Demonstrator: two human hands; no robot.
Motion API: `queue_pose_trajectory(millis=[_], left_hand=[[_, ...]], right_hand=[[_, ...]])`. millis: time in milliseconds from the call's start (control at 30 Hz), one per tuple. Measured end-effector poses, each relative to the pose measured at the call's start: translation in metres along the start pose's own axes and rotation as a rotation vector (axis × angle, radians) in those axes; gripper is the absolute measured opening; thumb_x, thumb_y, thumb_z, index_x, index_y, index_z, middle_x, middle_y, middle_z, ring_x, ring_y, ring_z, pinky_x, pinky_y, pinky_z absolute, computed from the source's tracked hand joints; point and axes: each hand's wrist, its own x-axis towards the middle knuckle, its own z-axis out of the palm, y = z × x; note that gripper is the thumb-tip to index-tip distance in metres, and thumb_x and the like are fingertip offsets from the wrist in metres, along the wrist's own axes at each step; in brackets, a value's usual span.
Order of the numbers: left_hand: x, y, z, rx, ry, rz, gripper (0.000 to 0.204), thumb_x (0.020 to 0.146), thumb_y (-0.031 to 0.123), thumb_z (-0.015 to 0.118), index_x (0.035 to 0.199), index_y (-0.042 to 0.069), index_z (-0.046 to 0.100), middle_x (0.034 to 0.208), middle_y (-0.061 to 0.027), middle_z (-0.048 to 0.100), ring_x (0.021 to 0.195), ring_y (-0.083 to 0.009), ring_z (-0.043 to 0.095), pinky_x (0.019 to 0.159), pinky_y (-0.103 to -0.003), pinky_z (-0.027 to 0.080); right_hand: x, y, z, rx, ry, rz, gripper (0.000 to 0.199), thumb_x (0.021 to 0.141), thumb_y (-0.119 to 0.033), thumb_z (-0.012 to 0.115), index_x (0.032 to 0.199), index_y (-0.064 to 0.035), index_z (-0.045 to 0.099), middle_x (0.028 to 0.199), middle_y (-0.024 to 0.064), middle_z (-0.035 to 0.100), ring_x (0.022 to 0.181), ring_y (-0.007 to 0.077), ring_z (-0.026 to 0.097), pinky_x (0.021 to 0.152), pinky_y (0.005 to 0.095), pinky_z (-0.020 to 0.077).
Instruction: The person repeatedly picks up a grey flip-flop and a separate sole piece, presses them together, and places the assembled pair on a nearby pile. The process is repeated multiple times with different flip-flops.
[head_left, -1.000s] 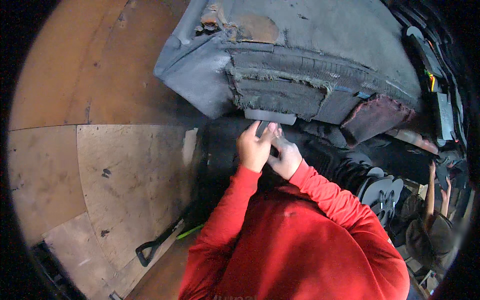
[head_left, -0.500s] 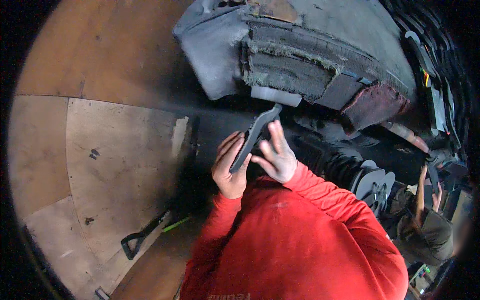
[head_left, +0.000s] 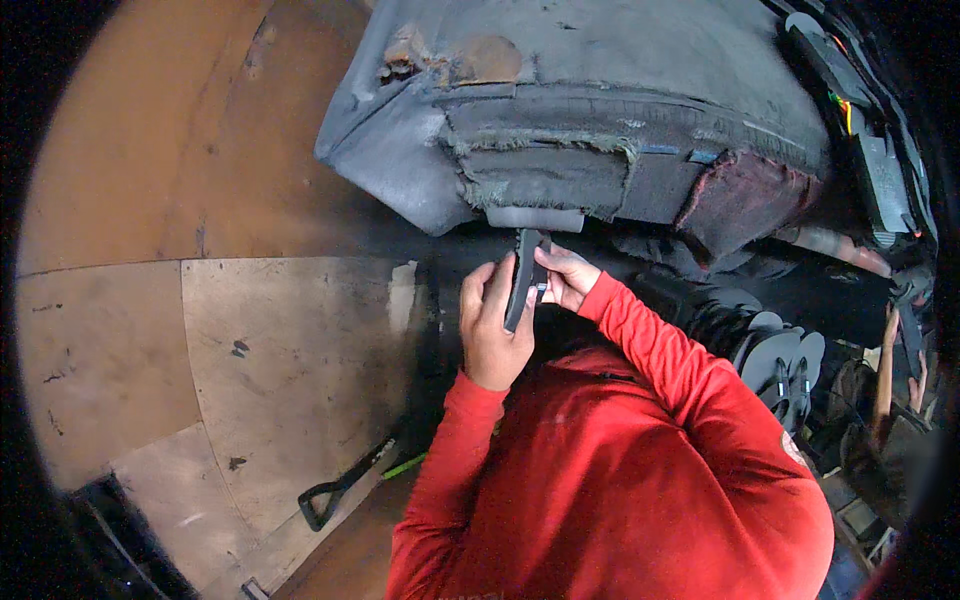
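Note:
A dark flip-flop is seen edge-on, standing nearly upright in front of me between both hands. My left hand wraps its outer side, fingers along the sole. On the other side, my right hand grips it near the upper end, with the thumb on top; part of the strap side is hidden by the fingers. Just beyond the flip-flop's far end, a pale roller-like part sticks out from under a dusty grey machine housing. Whether the flip-flop touches that part I cannot tell.
Frayed cloth flaps hang along the housing's front. To my right stands a row of grey flip-flops; beyond it another person's arms show. Wooden boards lie to my left, with a black handle at their near edge.
The flip-flop has swung from a slant to nearly upright. My right hand, spread beside it before, now closes on it. The view has shifted slightly.

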Motion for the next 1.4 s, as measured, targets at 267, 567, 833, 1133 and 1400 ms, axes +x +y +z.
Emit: queue_pose_trajectory(millis=[267,567,833,1133,1400], left_hand=[[-0.016,0.007,-0.012,-0.037,-0.048,-0.037,0.044,0.092,0.004,0.063,0.134,-0.007,0.053,0.134,-0.0292,0.056,0.12,-0.0409,0.059,0.099,-0.042,0.048],[0.025,0.01,0.029,-0.207,-0.19,-0.273,0.039,0.093,0.005,0.06,0.131,-0.004,0.057,0.121,-0.0241,0.066,0.11,-0.0296,0.067,0.093,-0.034,0.05],[-0.018,0.038,-0.011,-0.234,0.068,-0.187,0.046,0.09,-0.004,0.058,0.137,-0.005,0.053,0.131,-0.0202,0.063,0.119,-0.0252,0.062,0.101,-0.034,0.046],[-0.075,0.046,-0.055,-0.167,0.038,-0.147,0.046,0.09,-0.006,0.057,0.135,-0.01,0.051,0.134,-0.0266,0.058,0.124,-0.0331,0.06,0.102,-0.037,0.046],[-0.114,0.029,-0.064,-0.322,0.062,0.066,0.055,0.091,0.017,0.066,0.135,-0.011,0.049,0.137,-0.0304,0.053,0.13,-0.042,0.052,0.109,-0.047,0.04]], right_hand=[[-0.016,0.003,0.004,0.004,-0.189,0.012,0.036,0.1,-0.022,0.059,0.132,-0.0116,0.047,0.123,0.0082,0.064,0.102,0.0215,0.07,0.087,0.0439,0.06],[-0.052,-0.002,-0.027,0.102,0.287,0.26,0.038,0.094,-0.032,0.068,0.118,-0.0047,0.059,0.111,0.0143,0.068,0.099,0.0265,0.071,0.088,0.0444,0.0593],[-0.05,-0.029,0.023,-0.109,0.001,0.111,0.043,0.093,-0.024,0.07,0.127,-0.0077,0.049,0.108,0.0159,0.069,0.089,0.0292,0.073,0.077,0.0448,0.0633],[-0.074,-0.018,0.069,-0.098,-0.092,0.068,0.058,0.098,-0.002,0.056,0.147,-0.0193,0.031,0.128,0.0115,0.06,0.107,0.0298,0.068,0.092,0.0513,0.0579],[-0.077,0.023,0.074,-0.107,-0.111,-0.045,0.098,0.095,0.005,0.058,0.158,-0.0346,-0.007,0.123,0.0116,0.06,0.103,0.0238,0.068,0.092,0.0446,0.0583]])
